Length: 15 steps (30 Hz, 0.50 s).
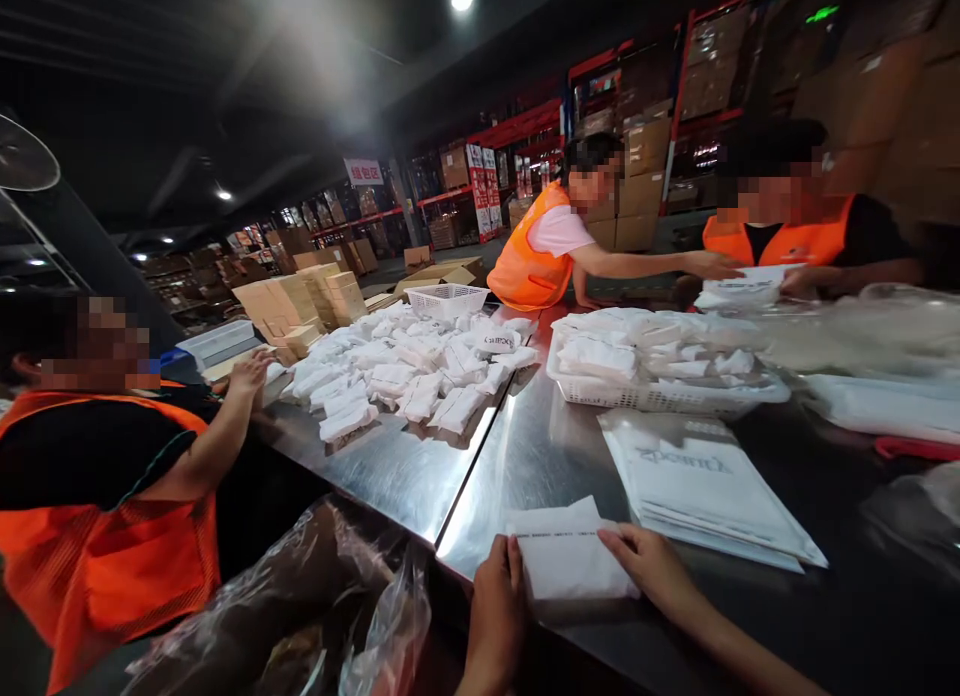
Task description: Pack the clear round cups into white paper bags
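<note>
- White packet (576, 568) lies at the near edge of the metal surface (397, 491), in front of the wearer; whether it rests flat or is slightly raised cannot be told.
- Left hand (496, 601) is narrow, thumb and fingers together at the packet's left edge.
- Right hand (643, 564) holds the upper right corner, thumb and fingertips close together; the fingers' exact grip underneath is hidden.
- Step in hand, as judged: folding or flattening the wrapping, since both hands are at its edges and a flap stands beyond the printed line.
- Next move seems to call for keeping the left edge steady while the right hand presses the flap down along that line, without creasing the middle.
- Flat printed bags (690, 486) lie just beyond the right hand; farther off stand a filled white basket (637, 394) and a pile of wrapped packets (420, 366).
</note>
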Motion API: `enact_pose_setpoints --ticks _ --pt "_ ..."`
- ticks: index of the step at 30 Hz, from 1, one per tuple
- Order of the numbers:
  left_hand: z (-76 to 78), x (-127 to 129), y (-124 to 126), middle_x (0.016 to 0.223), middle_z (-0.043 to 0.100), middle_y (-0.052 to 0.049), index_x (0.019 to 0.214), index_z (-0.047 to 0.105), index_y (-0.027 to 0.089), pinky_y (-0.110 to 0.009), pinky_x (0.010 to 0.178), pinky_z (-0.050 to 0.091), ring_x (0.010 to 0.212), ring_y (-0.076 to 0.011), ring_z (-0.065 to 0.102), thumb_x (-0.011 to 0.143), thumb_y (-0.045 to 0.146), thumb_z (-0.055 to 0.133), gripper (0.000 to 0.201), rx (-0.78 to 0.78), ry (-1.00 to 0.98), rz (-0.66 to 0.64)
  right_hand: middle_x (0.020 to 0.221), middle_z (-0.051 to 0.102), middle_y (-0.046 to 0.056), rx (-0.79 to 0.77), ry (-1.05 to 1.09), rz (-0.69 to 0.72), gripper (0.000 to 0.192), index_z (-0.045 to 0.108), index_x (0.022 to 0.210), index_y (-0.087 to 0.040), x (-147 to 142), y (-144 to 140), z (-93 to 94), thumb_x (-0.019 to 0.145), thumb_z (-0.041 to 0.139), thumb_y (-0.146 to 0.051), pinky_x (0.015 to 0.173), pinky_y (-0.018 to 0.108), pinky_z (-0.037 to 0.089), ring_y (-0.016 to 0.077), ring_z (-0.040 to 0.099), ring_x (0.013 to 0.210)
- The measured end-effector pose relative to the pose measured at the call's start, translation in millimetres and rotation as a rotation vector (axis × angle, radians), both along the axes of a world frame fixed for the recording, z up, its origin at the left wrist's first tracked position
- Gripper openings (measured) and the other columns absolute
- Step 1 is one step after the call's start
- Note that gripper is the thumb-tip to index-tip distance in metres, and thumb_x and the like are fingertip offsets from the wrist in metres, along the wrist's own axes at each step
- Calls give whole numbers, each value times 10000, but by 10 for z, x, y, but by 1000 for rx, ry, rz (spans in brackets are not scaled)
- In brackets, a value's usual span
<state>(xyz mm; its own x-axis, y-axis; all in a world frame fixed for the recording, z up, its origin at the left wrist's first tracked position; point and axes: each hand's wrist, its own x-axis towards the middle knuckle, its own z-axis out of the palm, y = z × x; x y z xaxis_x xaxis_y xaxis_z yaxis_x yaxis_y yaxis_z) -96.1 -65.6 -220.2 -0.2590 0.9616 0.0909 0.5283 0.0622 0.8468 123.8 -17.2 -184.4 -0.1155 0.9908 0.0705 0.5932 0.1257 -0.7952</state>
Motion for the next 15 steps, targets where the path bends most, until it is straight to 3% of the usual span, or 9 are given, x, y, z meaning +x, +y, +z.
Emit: enact_pose_setpoints --ticks 4,7,9,11,13,15 --pt "170 3 23 715 684 -57 812 565 210 -280 593 379 657 -203 634 1023 338 276 380 -91 230 3 522 495 21 36 -39 -26 471 398 533 -226 -5 22 -38 792 368 -618 534 304 348 181 476 558" --pt "355 -10 11 738 702 -87 867 635 180 -315 623 427 699 -251 672 982 245 372 294 -186 479 9 522 481 4 62 -93 -57 435 366 531 -226 -36 68 -71 795 392 -570 529 284 340 162 468 556" --pt "439 -4 30 829 723 -106 963 669 163 -382 726 490 797 -280 690 953 165 375 294 -75 644 23 547 520 4 84 -147 -71 412 400 533 -213 -64 108 -86 818 429 -509 546 274 359 157 493 575" --pt "457 31 98 1049 726 -122 1084 676 166 -484 947 471 1019 -294 667 913 74 360 370 181 765 -35 569 568 10 99 -213 -67 374 470 548 -197 -87 142 -88 847 472 -421 567 267 389 158 530 589" --pt "399 92 216 1243 675 -97 1120 691 205 -536 1117 355 1214 -284 582 881 40 409 404 388 814 -235 580 607 24 114 -297 -53 310 543 573 -184 -106 164 -70 843 539 -336 584 272 424 171 568 587" --pt "276 156 356 1291 658 -65 1065 727 259 -562 1144 333 1264 -281 553 876 74 498 349 407 812 -443 616 644 60 154 -391 -58 199 624 651 -168 -140 174 -30 829 582 -247 609 313 470 218 618 605"
